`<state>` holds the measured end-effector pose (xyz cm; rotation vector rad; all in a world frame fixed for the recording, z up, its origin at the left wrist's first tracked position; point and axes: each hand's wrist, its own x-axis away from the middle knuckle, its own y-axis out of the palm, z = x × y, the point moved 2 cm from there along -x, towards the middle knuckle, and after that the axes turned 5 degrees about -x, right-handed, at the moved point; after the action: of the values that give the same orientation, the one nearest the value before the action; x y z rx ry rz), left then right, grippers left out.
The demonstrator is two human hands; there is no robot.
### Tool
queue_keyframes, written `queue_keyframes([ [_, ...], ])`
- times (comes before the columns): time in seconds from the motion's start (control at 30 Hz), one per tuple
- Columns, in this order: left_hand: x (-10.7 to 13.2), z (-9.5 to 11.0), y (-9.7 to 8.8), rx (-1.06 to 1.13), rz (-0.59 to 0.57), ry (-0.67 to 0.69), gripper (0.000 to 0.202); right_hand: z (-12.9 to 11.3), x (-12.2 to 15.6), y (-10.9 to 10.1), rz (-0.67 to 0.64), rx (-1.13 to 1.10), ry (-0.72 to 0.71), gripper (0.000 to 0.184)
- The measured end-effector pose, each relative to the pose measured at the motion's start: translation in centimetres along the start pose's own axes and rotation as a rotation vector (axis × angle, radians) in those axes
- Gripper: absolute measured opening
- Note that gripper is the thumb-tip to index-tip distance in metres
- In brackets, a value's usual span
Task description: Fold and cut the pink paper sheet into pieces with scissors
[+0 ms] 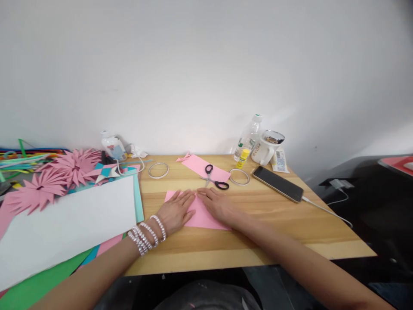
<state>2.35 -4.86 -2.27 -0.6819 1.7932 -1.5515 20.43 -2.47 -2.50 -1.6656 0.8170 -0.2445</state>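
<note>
A pink paper sheet (200,217) lies on the wooden table (258,232). My left hand (176,211), with beaded bracelets on the wrist, rests flat on its left part, fingers stretched out. My right hand (217,204) lies flat on its right part, fingers extended. The fingertips of both hands nearly meet at the sheet's far edge. Just beyond them lie black-handled scissors (214,181) on a second pink paper strip (198,165).
A white sheet (64,224) over coloured papers and pink paper flowers (58,176) fill the left. Two tape rings (158,169) (239,176), a glue stick (242,158), bottle (248,137), mug (266,148) and a charging phone (277,184) stand behind.
</note>
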Motion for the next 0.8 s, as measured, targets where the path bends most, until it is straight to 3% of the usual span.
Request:
queue_keyframes([
  [0.2, 0.8, -1.1, -0.2, -0.028, 0.02, -0.06, 0.046, -0.1, -0.3, -0.3, -0.065, 0.065, 0.093, 0.039],
  [0.43, 2.2, -2.1, -0.3, -0.134, -0.01, -0.242, 0.053, -0.6, -1.0, -1.3, -0.092, 0.123, 0.078, 0.039],
  [0.53, 2.4, -2.1, -0.4, -0.133, -0.038, -0.251, 0.053, -0.7, -1.1, -1.5, -0.112, 0.088, 0.094, 0.041],
  [0.8, 2.7, -2.3, -0.6, -0.167, -0.07, -0.293, 0.053, 0.6, 2.8, -2.9, -0.125, 0.044, 0.214, 0.031],
])
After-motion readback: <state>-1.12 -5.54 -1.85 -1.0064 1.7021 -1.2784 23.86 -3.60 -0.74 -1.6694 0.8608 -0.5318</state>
